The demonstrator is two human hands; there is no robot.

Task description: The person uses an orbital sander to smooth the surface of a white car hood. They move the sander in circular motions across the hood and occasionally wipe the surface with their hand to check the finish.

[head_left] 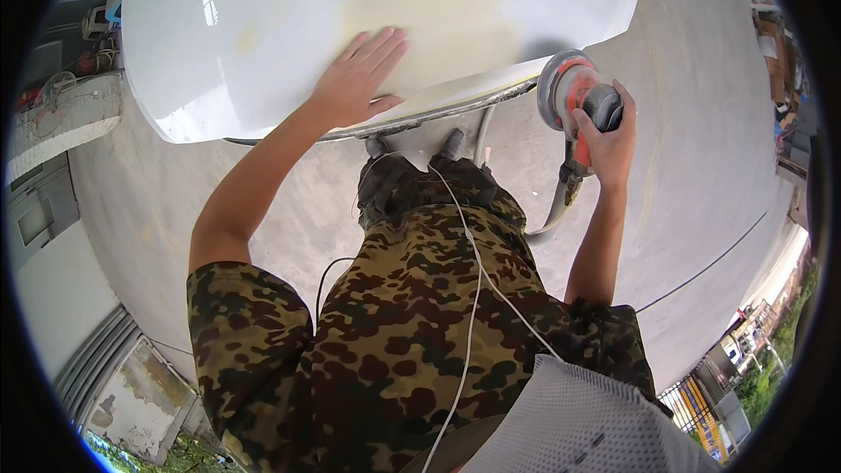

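Observation:
A large white curved panel [280, 44], which looks like a car body panel, spans the top of the view. On it is a broad yellowish-beige patch [438, 22] with a dull surface. My left hand [355, 79] lies flat on the panel at the patch's lower left edge, fingers stretched out and holding nothing. Off the panel's right front edge, my right hand [611, 136] is wrapped round an orange and black orbital sander [578, 92]. The sander is tilted, its round grey pad facing left toward the panel's edge. A grey hose [558, 201] runs down from its rear.
Grey concrete floor [701, 140] surrounds me, with a thin dark cable [705, 263] on the right. A ledge [66, 127] with clutter stands at left. Cardboard boxes [773, 57] line the far right. White cords [473, 298] hang down over my camouflage shirt.

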